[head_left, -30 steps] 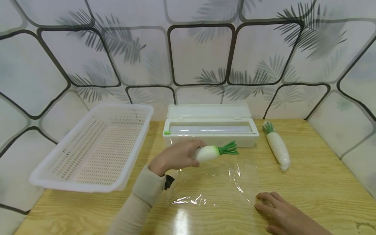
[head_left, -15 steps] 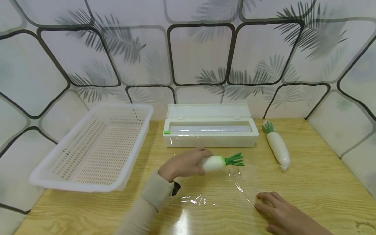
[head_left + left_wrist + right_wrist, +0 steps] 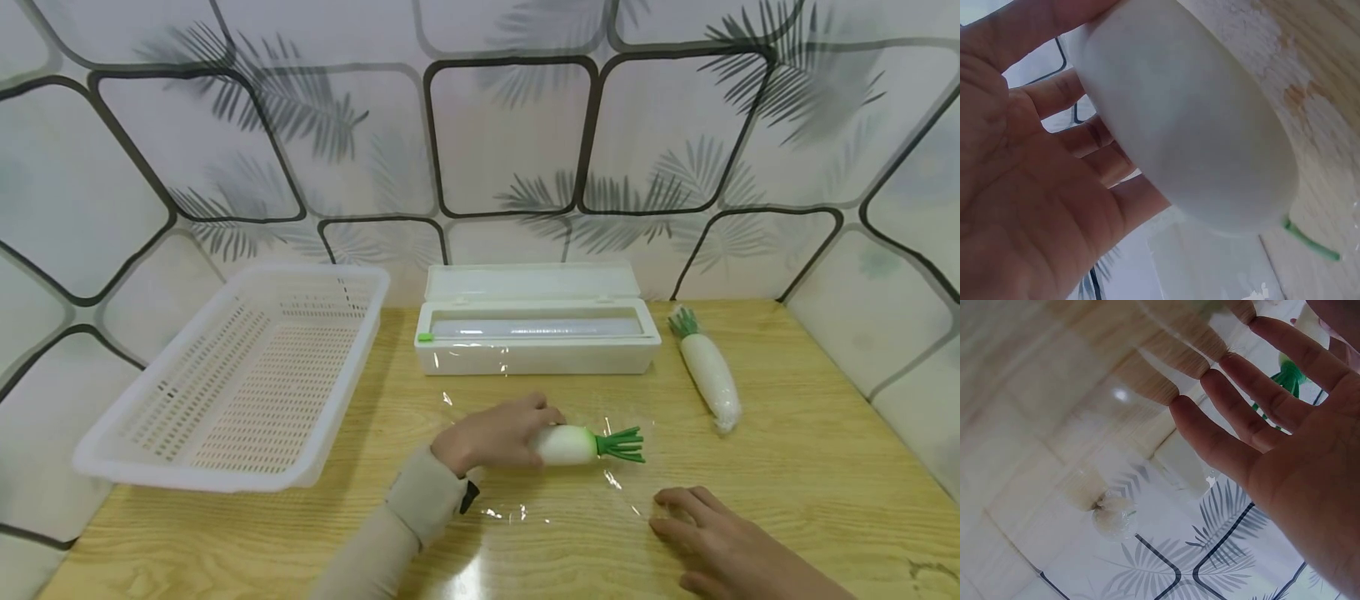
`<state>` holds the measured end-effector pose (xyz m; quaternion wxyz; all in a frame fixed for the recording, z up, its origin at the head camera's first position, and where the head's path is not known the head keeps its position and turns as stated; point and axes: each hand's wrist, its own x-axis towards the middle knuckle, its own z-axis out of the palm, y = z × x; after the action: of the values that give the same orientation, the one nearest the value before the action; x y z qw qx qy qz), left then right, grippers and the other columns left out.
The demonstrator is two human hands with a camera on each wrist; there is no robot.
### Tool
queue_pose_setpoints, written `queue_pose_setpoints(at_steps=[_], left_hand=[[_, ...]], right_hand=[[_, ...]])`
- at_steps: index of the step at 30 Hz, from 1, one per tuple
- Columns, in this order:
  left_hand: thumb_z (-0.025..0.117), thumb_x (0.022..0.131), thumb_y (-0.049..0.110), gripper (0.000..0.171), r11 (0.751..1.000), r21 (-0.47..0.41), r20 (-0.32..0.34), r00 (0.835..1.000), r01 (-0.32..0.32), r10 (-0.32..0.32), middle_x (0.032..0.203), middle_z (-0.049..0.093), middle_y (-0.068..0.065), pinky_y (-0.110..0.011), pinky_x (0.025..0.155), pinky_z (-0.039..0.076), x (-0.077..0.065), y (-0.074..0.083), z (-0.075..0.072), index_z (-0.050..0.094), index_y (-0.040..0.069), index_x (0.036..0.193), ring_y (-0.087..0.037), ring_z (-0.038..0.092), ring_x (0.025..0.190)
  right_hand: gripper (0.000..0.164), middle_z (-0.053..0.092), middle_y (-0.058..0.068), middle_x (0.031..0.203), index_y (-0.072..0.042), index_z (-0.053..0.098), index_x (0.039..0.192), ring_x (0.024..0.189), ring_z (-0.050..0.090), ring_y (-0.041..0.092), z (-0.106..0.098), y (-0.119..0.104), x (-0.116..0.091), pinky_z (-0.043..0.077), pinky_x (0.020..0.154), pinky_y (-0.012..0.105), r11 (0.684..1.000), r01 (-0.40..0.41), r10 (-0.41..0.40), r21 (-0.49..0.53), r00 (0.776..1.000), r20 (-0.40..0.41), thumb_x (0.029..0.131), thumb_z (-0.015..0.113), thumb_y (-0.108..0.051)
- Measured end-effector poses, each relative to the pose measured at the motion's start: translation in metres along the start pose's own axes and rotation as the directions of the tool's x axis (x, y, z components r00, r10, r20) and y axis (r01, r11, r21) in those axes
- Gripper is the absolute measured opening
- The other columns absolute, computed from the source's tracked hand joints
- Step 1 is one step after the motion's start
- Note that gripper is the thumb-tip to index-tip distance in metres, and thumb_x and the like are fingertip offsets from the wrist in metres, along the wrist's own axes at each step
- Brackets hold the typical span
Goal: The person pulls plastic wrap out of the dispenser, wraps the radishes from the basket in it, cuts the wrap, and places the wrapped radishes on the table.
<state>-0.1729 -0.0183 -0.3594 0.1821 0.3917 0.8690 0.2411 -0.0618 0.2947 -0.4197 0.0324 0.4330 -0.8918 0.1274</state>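
Note:
My left hand (image 3: 491, 437) grips a white radish (image 3: 568, 446) with green stalks, its fingers and thumb around the body in the left wrist view. The radish lies on its side, stalks pointing right, low over a sheet of cling film (image 3: 517, 514) spread on the table. That clear sheet runs back to a white cling film dispenser (image 3: 540, 358) whose lid stands up. Fingers spread, my right hand (image 3: 712, 537) touches the tabletop with its fingertips at the film's right front corner. In the right wrist view those fingers (image 3: 1216, 431) are straight and hold nothing.
A second radish (image 3: 708, 375), wrapped in film, lies at the back right of the wooden table (image 3: 817, 450). On the left stands a white slotted plastic basket (image 3: 341, 400). A patterned wall covering (image 3: 517, 142) rises behind the table.
The left hand has brought the radish toward me and to the right, lowering it over the cling film. The right hand has stayed in place.

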Motion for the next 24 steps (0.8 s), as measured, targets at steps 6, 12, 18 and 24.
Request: queue_pose_setpoints(at_steps=[6, 12, 18, 24], left_hand=[[0.082, 0.082, 0.008, 0.054, 1.0, 0.02, 0.014, 1.0, 0.006, -0.006, 0.117, 0.057, -0.004, -0.022, 0.085, 0.05, 0.003, 0.002, 0.007, 0.063, 0.007, 0.133, -0.011, 0.057, 0.097], [0.082, 0.083, 0.009, 0.051, 0.999, 0.047, 0.032, 0.999, 0.025, -0.026, 0.116, 0.058, -0.003, -0.022, 0.085, 0.051, 0.006, 0.002, 0.012, 0.063, 0.007, 0.13, -0.011, 0.058, 0.096], [0.081, 0.084, 0.013, 0.051, 0.994, 0.101, 0.042, 0.998, 0.045, -0.049, 0.117, 0.06, -0.002, -0.024, 0.086, 0.051, 0.005, 0.003, 0.014, 0.063, 0.009, 0.132, -0.01, 0.058, 0.096], [0.076, 0.091, 0.021, 0.052, 0.988, 0.141, 0.004, 0.998, 0.065, -0.066, 0.13, 0.06, -0.004, -0.029, 0.094, 0.051, 0.003, -0.001, 0.012, 0.058, 0.012, 0.139, -0.014, 0.059, 0.108]], right_hand=[[0.053, 0.057, 0.008, 0.119, -0.014, 0.067, 0.118, 0.099, 0.054, 0.021, -0.001, 0.0, 0.001, 0.055, 0.066, 0.028, 1.0, 0.003, -0.003, -0.008, 1.0, -0.001, 0.07, 0.09, -0.021], [0.053, 0.056, 0.007, 0.119, -0.015, 0.068, 0.119, 0.098, 0.053, 0.02, 0.0, 0.0, 0.001, 0.054, 0.066, 0.028, 1.0, 0.004, -0.004, -0.006, 1.0, 0.0, 0.07, 0.09, -0.022], [0.057, 0.056, 0.007, 0.119, -0.013, 0.067, 0.119, 0.099, 0.053, 0.02, 0.001, 0.001, 0.001, 0.054, 0.066, 0.026, 0.999, 0.036, -0.036, -0.007, 0.998, -0.049, 0.068, 0.09, -0.019], [0.056, 0.056, 0.009, 0.121, -0.012, 0.067, 0.121, 0.099, 0.054, 0.021, 0.002, 0.002, 0.0, 0.054, 0.066, 0.028, 0.999, 0.038, -0.038, -0.002, 0.999, -0.038, 0.07, 0.089, -0.022]])
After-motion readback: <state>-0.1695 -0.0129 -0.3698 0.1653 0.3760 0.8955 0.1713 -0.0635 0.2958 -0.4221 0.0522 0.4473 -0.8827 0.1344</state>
